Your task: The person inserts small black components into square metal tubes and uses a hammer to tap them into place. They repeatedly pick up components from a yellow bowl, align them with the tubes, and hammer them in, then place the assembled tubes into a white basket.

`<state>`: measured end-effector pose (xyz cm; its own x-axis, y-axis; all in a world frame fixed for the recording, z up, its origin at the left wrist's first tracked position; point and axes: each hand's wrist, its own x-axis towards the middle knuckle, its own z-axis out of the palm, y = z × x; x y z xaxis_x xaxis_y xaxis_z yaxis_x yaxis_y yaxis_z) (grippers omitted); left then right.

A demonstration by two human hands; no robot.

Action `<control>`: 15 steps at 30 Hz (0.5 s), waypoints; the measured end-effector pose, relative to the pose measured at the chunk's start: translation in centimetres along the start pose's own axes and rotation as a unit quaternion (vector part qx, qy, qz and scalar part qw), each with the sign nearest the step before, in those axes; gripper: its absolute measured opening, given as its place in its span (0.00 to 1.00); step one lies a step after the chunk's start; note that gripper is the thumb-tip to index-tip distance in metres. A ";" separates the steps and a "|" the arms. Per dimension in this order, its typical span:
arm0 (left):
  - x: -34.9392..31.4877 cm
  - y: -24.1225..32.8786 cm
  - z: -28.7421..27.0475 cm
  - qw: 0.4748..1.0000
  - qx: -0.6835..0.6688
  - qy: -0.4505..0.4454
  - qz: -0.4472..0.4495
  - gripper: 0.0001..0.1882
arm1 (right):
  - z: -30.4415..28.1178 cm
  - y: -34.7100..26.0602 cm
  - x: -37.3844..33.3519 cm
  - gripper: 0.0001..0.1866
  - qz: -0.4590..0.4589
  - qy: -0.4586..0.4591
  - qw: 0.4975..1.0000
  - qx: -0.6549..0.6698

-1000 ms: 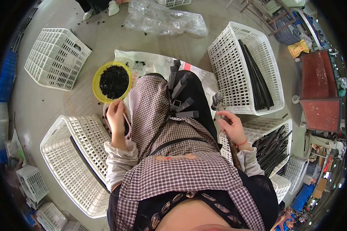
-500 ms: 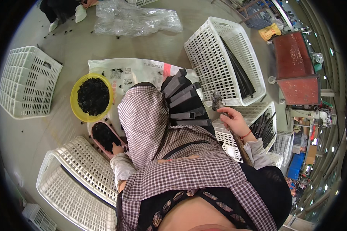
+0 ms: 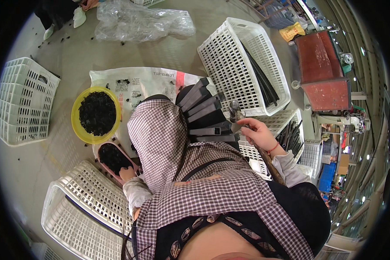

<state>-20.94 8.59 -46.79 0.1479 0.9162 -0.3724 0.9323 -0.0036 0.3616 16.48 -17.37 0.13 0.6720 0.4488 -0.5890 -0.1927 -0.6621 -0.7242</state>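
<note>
My left hand (image 3: 126,173) reaches into a pink tray (image 3: 135,165) heaped with small black pieces (image 3: 112,157); its fingertips are hidden among them. My right hand (image 3: 261,135) is closed round the wooden handle of a hammer (image 3: 268,161), near its worn metal head (image 3: 235,109). Several black square tubes (image 3: 205,108) lie fanned out side by side across my lap, just left of the hammer head. At least one shows a hollow end. A checked apron covers my legs.
A yellow bowl (image 3: 75,116) of black pieces stands on a white printed sack (image 3: 156,78). White crates stand at far right (image 3: 229,65), near left (image 3: 86,195) and far left (image 3: 24,99). Clear plastic film (image 3: 143,21) lies ahead; a red metal cabinet (image 3: 320,65) stands right. Another person's feet (image 3: 79,17) show far left.
My left hand has gone slightly deeper into the black pieces, its fingers less visible. My right hand stays on the hammer, whose head has shifted slightly. The whole view has turned a little.
</note>
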 end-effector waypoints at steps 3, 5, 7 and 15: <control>-0.1 1.4 -2.4 0.981 -0.151 0.008 -0.122 0.17 | 0.0 0.1 0.0 0.14 -0.011 0.002 1.000 -0.003; -0.6 3.0 -4.4 0.958 -0.255 -0.001 -0.133 0.14 | -0.1 0.2 0.1 0.14 -0.017 -0.004 1.000 -0.006; -1.6 6.2 -8.1 0.929 -0.350 -0.002 -0.116 0.12 | -0.4 0.7 0.0 0.14 -0.018 -0.013 1.000 -0.002; -6.2 17.3 -19.6 0.738 -0.647 -0.152 0.114 0.08 | -0.5 2.4 0.3 0.14 -0.062 -0.019 0.998 0.011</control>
<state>-12.20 10.69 -21.48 0.5028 0.8182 -0.2789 -0.1960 0.4221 0.8851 16.55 -19.11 -1.61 0.6646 0.5487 -0.5072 -0.1255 -0.5872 -0.7997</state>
